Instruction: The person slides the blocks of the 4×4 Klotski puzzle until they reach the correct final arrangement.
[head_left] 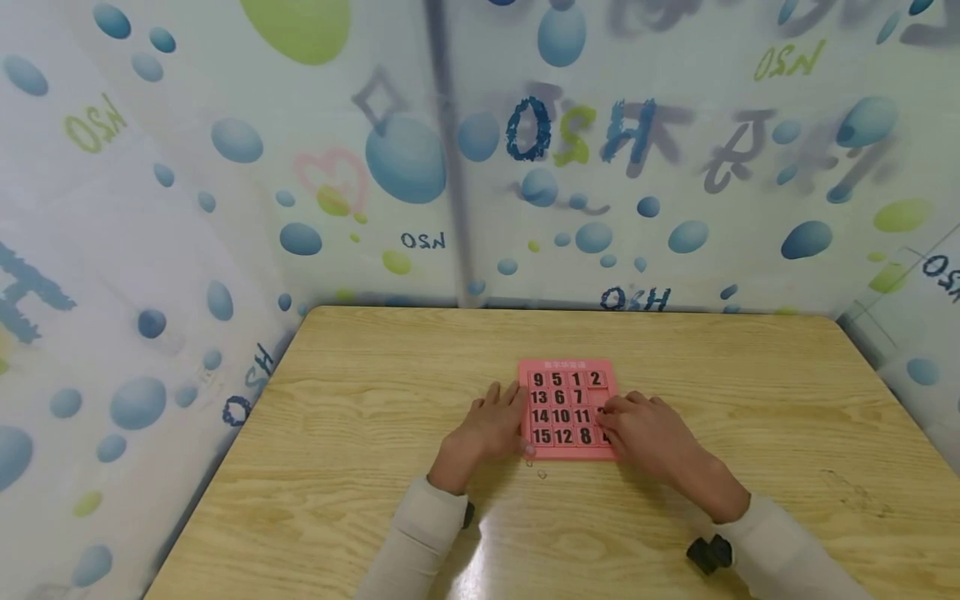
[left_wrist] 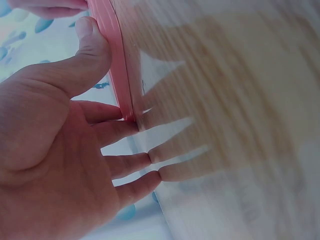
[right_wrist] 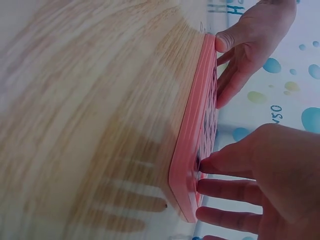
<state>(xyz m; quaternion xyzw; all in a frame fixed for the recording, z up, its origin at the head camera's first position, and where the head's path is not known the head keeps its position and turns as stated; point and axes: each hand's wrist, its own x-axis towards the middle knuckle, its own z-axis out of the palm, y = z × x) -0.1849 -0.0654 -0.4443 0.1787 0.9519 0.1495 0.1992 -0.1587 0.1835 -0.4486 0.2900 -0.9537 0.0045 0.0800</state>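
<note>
A pink sliding number puzzle lies on the table, its numbered tiles facing up. The top row reads 9, 5, 1, 2, and a gap shows at the right of the second row. My left hand rests along the puzzle's left side, thumb at the near left corner; in the left wrist view its fingers are fairly straight, with tips on the tabletop. Over the right column, my right hand touches the tiles with its fingertips, partly hiding the lower two. In the right wrist view the thumb presses down inside the frame.
The wooden table reaches back to a wall printed with blue and green drops and letters. A dark wrist device sits by the right sleeve. Small marks show on the wood before the puzzle.
</note>
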